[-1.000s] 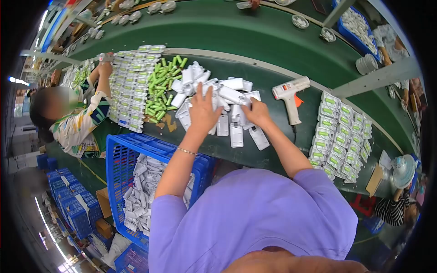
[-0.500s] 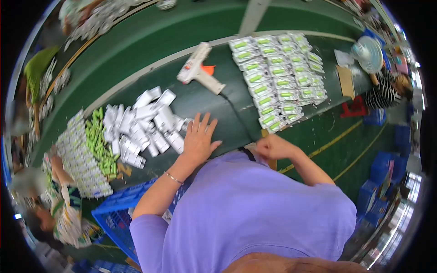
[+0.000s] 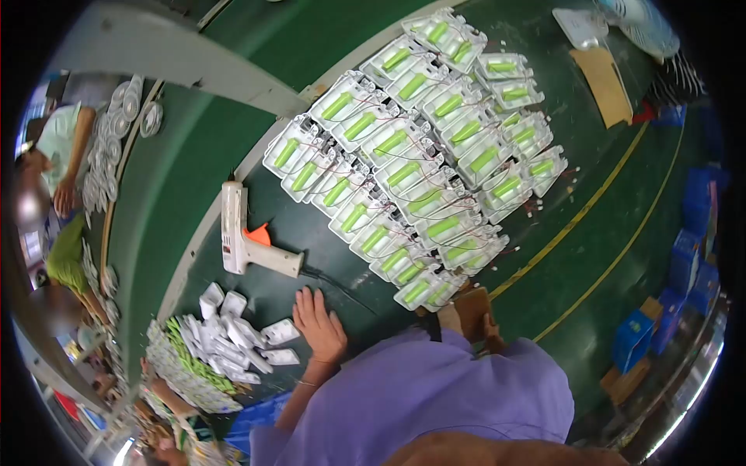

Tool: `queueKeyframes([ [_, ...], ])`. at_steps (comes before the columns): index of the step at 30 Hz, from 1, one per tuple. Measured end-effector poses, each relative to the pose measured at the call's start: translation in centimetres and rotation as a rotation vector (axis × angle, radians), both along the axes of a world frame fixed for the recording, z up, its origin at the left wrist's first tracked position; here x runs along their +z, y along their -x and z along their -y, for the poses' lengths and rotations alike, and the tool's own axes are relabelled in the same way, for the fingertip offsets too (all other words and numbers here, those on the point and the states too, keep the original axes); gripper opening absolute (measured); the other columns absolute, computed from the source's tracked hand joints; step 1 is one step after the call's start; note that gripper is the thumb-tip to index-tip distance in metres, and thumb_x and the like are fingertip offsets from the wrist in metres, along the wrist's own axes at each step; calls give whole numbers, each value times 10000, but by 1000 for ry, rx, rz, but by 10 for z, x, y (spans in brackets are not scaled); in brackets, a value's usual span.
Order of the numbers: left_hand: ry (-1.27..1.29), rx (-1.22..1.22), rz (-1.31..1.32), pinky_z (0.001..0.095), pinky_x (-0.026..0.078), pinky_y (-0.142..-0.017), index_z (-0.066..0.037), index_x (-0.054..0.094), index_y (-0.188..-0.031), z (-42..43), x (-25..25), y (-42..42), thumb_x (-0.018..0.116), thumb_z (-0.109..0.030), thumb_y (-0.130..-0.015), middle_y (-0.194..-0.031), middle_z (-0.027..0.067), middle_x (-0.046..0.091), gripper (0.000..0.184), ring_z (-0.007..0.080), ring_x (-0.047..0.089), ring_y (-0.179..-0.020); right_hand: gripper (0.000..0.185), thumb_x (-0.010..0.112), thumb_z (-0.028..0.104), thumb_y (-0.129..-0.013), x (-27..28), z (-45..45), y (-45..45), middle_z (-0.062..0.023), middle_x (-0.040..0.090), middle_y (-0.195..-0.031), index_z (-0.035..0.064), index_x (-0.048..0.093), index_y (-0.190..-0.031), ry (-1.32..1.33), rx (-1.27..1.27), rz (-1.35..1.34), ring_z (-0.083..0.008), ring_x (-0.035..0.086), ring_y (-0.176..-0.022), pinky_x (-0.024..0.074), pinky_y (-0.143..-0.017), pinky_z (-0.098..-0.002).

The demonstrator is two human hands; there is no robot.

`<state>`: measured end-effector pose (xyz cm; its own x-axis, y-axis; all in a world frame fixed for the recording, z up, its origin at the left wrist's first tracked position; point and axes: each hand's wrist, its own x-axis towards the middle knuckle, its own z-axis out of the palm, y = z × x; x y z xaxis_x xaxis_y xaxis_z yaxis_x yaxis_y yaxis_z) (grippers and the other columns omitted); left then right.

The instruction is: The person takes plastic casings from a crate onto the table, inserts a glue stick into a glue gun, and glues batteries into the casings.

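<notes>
White plastic housings (image 3: pixel 423 186) with green battery cells (image 3: pixel 391 143) lie right of the glue gun (image 3: pixel 235 225) — overlapped, presumably to save space. Left hand (image 3: pixel 319 326), spread and empty, is near the gun; right hand (image 3: pixel 493 339) — half-hidden, grip indeterminable.

Head-worn view, downward over bench (image 3: pixel 299 225)

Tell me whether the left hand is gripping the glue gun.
No, the left hand is open, with a visible gap between it and the glue gun.
</notes>
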<state>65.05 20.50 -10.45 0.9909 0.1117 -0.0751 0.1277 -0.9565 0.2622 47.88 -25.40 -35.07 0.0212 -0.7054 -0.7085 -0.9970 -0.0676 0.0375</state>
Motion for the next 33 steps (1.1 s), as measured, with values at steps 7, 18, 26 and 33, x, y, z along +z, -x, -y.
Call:
queueKeyframes([
  [7,-90,-36,59,550,181,-1077,58,380,-1332,0,-12,3,494,-152,-820,-1416,274,327,565,444,266,-1340,776,524,618,-832,11,-60,-1,-208,576,-1157,16,442,-1315,-328,361,-53,-329,533,-1116,465,-873,-398],
  [18,-22,-31,74,540,152,-1087,28,374,-1345,-2,-9,4,538,-148,-813,-1431,252,309,584,415,241,-1356,527,533,431,-852,19,-116,-32,-159,616,-950,9,533,-1167,-473,782,-78,-289,590,-878,483,-723,-384],
  [26,10,32,155,497,182,-1089,-18,418,-1322,-3,-10,10,551,-158,-809,-1392,209,374,548,361,299,-1335,355,539,295,-867,9,-57,-94,-122,645,-800,3,599,-1060,-516,1397,-319,-259,632,-705,495,-615,-374],
  [33,56,141,445,442,362,-951,-25,570,-1079,12,-13,3,588,-122,-769,-1156,179,536,325,329,481,-1118,186,535,137,-869,182,-113,-223,-98,641,-626,-13,646,-877,-722,1872,-388,-208,649,-543,489,-505,-312],
])
